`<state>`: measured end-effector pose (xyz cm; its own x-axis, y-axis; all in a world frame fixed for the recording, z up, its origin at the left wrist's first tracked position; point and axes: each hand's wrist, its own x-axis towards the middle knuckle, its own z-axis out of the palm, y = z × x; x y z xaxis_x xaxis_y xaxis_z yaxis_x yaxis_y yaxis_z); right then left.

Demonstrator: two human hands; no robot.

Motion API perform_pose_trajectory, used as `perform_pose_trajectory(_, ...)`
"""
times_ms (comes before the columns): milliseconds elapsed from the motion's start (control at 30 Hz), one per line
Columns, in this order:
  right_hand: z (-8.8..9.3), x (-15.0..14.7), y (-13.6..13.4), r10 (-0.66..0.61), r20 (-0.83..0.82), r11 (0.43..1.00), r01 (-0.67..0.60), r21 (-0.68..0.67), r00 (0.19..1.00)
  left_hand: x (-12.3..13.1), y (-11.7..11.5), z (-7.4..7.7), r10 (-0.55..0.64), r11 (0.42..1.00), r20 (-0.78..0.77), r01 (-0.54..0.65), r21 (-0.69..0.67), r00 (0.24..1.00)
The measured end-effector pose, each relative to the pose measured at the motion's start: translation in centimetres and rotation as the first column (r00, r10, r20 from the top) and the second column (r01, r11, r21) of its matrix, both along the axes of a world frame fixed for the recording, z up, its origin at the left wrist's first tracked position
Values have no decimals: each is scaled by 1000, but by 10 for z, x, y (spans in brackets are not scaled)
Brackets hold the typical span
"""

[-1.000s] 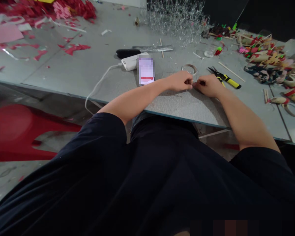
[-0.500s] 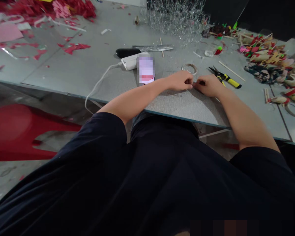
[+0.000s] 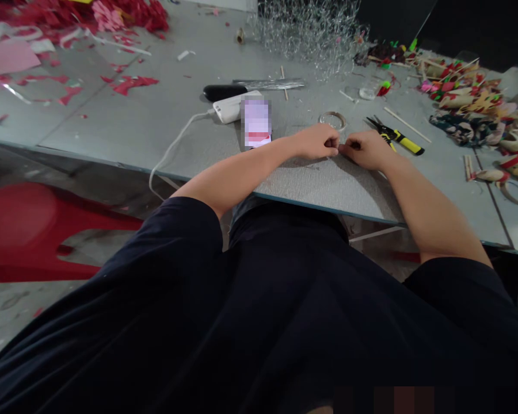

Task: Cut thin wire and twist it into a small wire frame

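Observation:
My left hand [image 3: 322, 141] rests low over the grey table [image 3: 207, 146] with its fingers curled into a pinch. Close on its right, my right hand [image 3: 365, 149] is closed the same way, fingertips almost meeting those of the left. Whatever lies between the fingers is too small to make out. Just beyond the left hand is a tan ring like a tape roll [image 3: 333, 121]. Pliers with yellow and black handles [image 3: 397, 137] lie behind and to the right of my right hand, jaws pointing away to the left.
A phone [image 3: 257, 122] leans on a white power strip [image 3: 233, 109], whose cord hangs over the front edge. Behind lies a black-handled tool [image 3: 225, 92]. Tangled silvery wire [image 3: 311, 37] stands at the back. Small colourful crafted pieces [image 3: 479, 92] fill the right; red scraps [image 3: 133, 85] lie left.

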<state>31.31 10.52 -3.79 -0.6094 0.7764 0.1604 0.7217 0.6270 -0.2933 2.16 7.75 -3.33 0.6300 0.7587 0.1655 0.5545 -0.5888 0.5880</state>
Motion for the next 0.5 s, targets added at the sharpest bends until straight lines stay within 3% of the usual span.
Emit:
perform_pose_trajectory(233, 3, -1, -5, -14, 13, 1000, 15, -15, 1000, 0, -8, 7, 15, 999, -11, -15, -33, 1000)
perform_pose_trajectory(500, 1, -1, -1, -28, 18, 1000, 28, -6, 999, 0, -1, 0, 0, 1000, -5, 0, -14, 1000)
